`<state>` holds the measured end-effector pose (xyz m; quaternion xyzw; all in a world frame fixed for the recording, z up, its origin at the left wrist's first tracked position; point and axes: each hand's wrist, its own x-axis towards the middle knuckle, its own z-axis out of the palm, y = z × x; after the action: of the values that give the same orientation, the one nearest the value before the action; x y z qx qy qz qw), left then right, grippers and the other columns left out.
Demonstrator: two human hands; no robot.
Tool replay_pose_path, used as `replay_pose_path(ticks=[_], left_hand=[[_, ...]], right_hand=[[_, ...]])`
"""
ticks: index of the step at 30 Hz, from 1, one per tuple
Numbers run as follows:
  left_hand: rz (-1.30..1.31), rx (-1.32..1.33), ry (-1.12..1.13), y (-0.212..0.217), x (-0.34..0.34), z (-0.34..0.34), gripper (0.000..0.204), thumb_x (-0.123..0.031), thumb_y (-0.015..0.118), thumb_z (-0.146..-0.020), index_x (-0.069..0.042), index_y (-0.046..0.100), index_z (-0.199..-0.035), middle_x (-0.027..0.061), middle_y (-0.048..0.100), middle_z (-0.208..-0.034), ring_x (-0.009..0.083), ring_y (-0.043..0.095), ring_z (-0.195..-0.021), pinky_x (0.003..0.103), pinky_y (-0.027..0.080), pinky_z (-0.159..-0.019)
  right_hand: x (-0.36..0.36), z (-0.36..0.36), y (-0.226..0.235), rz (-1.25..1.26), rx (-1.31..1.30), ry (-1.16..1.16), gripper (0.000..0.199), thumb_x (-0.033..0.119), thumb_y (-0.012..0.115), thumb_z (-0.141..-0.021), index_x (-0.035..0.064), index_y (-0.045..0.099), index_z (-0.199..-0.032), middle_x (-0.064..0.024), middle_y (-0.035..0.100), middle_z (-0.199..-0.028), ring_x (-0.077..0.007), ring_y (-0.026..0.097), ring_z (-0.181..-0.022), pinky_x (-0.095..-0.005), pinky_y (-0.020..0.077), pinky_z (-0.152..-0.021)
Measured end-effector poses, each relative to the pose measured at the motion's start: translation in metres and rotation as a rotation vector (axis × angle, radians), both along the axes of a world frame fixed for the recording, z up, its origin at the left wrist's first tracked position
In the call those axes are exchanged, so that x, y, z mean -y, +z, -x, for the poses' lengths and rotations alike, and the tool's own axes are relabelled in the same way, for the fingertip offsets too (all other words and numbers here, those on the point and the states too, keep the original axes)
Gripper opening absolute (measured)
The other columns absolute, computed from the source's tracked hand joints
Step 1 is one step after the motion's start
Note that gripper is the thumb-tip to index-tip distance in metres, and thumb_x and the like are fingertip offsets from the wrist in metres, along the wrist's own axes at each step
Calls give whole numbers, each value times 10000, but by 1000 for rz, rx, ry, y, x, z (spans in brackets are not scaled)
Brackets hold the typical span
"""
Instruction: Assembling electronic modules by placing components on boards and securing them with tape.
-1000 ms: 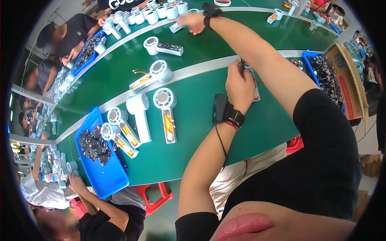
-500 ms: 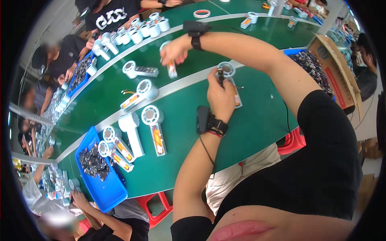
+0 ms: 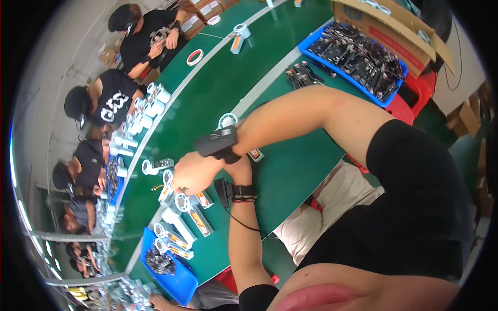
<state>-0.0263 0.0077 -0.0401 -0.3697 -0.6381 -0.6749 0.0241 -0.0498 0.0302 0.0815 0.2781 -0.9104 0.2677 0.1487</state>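
Observation:
My right hand (image 3: 196, 173) reaches across my left arm, fingers curled over a white handheld housing with a round head; its handle, with an orange strip inside (image 3: 204, 199), sticks out below, while its head is covered. Under my right wrist's black device, my left hand (image 3: 241, 170) shows only in part; its fingers are hidden. Beside it lies another round-headed housing (image 3: 228, 120), its handle end (image 3: 256, 154) showing past my arm. Nearest my right fingers are a similar housing (image 3: 195, 213), a white one with its handle face closed (image 3: 179, 222), and one with loose wires (image 3: 166, 184).
A blue tray (image 3: 188, 290) of dark parts stands at the near left, two housings at its edge. At the far right are another blue tray (image 3: 307, 47) full of circuit boards, a cardboard box (image 3: 384, 39) and loose boards (image 3: 302, 75). People sit across the green table.
My right hand has brought its housing left and nearer, down beside the row of housings. My left hand is now mostly behind my right wrist. The whole view has turned.

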Motion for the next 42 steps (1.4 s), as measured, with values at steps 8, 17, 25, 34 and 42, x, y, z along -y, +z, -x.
replay_pose_path(ticks=[8,17,25,34,42], left_hand=[[-124,212,22,25,-6,-14,222,-52,658,-931,28,587,-1126,75,639,-1068,136,591,-885,283,502,-765],[1,544,109,46,15,-1,136,31,618,-874,-24,591,-995,32,570,-863,94,536,-693,223,362,-559],[138,610,-155,52,23,1,196,23,607,-899,-2,571,-1090,63,637,-854,112,593,-660,199,341,-499],[113,685,-320,56,29,5,218,8,620,-929,-2,563,-1139,67,667,-859,87,562,-633,188,340,-506],[139,692,-258,62,24,-5,167,-8,630,-946,-6,589,-1108,49,655,-870,56,501,-625,194,334,-522]], right_hand=[[-106,-115,-16,516,-171,-401,154,202,656,-829,77,693,-910,-114,717,-894,-308,684,-784,-403,521,-654],[-128,-121,-82,547,-266,-558,93,95,671,-873,52,688,-954,-75,646,-870,-191,633,-662,-321,499,-581],[-129,-134,-75,583,-119,-398,126,15,683,-840,55,687,-959,-44,658,-939,-131,595,-621,-265,458,-526],[-100,-139,-73,366,-267,-347,136,60,743,-843,88,699,-969,-2,640,-1104,-148,654,-689,-264,526,-546],[-105,-131,-78,250,-347,-319,146,76,758,-825,121,698,-951,12,632,-1133,-158,677,-739,-278,547,-554]])
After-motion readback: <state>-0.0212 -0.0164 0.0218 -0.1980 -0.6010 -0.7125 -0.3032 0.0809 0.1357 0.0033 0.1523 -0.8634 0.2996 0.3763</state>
